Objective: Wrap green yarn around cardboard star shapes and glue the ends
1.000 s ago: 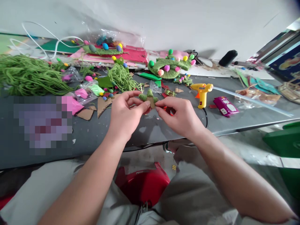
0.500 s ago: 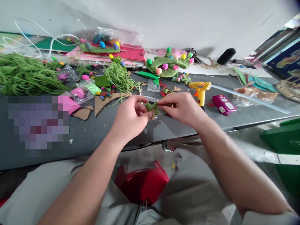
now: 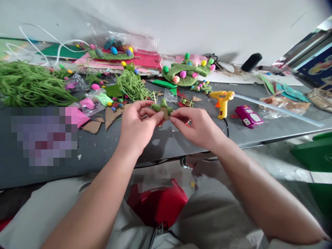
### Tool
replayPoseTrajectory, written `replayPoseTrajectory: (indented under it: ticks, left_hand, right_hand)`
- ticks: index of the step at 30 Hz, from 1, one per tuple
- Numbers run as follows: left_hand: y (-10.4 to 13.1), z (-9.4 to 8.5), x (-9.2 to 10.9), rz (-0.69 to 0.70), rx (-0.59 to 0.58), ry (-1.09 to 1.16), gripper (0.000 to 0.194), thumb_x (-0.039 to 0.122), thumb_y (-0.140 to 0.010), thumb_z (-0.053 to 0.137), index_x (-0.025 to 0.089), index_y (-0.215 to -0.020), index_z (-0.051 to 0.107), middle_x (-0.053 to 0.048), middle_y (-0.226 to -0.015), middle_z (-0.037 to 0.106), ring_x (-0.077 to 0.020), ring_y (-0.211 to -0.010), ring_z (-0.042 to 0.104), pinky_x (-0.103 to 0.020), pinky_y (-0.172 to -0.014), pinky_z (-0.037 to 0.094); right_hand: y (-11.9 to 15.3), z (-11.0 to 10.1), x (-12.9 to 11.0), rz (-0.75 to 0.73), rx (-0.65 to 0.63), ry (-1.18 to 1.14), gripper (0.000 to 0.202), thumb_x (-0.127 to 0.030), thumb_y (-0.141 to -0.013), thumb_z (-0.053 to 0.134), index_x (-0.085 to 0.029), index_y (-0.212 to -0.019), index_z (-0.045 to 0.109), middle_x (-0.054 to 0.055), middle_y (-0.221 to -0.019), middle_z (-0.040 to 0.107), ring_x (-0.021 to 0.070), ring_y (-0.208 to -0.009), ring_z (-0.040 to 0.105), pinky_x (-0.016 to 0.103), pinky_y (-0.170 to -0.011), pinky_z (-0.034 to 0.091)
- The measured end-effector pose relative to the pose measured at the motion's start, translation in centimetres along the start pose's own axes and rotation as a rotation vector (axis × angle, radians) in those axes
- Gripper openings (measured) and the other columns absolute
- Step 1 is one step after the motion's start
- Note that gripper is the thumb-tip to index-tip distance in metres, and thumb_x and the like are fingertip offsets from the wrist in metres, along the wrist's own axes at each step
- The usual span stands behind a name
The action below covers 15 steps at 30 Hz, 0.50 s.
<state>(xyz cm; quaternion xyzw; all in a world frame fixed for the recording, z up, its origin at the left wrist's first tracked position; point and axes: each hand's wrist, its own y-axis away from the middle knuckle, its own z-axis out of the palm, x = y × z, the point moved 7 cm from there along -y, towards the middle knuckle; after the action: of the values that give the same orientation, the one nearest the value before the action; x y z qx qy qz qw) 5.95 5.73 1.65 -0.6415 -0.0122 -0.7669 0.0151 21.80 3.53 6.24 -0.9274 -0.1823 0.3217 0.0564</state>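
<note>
A small cardboard star, its upper points wrapped in green yarn, is held up over the near part of the table. My left hand pinches it from the left between thumb and fingers. At its right side, my right hand has thumb and forefinger closed at the star's edge; whatever thin yarn may lie between them is too small to make out. A yellow glue gun stands to the right of my right hand.
Green yarn piles and a loose yarn tangle lie left. Wreaths with coloured balls are at the back. A purple packet sits right, near a clear strip. Cardboard scraps lie left.
The star has turned so its points face upward and moved slightly left and up with my left hand. My right hand has shifted slightly left and down, its fingers now by the star's right side.
</note>
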Motion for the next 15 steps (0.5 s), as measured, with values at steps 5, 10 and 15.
replayPoseTrajectory:
  ticks: [5,10,15]
  left_hand:
    - [0.0,0.1,0.0,-0.095,-0.008,0.142,0.039,0.013,-0.065,0.084,0.017,-0.098,0.064,0.005,-0.068,0.064,-0.0139,-0.067,0.067,-0.033,-0.075,0.062]
    - [0.1,0.2,0.1,-0.121,-0.038,0.127,0.037,0.012,-0.065,0.082,0.016,-0.098,0.065,0.005,-0.068,0.063,-0.015,-0.068,0.068,-0.032,-0.073,0.06]
    - [0.3,0.2,0.1,-0.06,-0.085,-0.091,0.034,0.018,-0.068,0.083,0.019,-0.096,0.064,0.003,-0.067,0.065,-0.0182,-0.064,0.068,-0.034,-0.067,0.057]
  right_hand:
    - [-0.4,-0.1,0.5,-0.018,0.0,-0.057,0.016,-0.021,-0.094,0.057,-0.017,-0.093,0.073,0.002,-0.084,0.073,0.0155,-0.077,0.06,0.027,-0.071,0.042]
    - [-0.8,-0.3,1.1,-0.077,-0.011,-0.089,0.016,-0.019,-0.093,0.059,-0.018,-0.096,0.075,0.004,-0.097,0.076,0.0188,-0.09,0.067,0.029,-0.08,0.046]
    - [-1.0,-1.0,1.8,-0.083,0.024,-0.034,0.013,-0.019,-0.089,0.064,-0.018,-0.093,0.076,0.004,-0.097,0.077,0.0199,-0.09,0.068,0.03,-0.081,0.047]
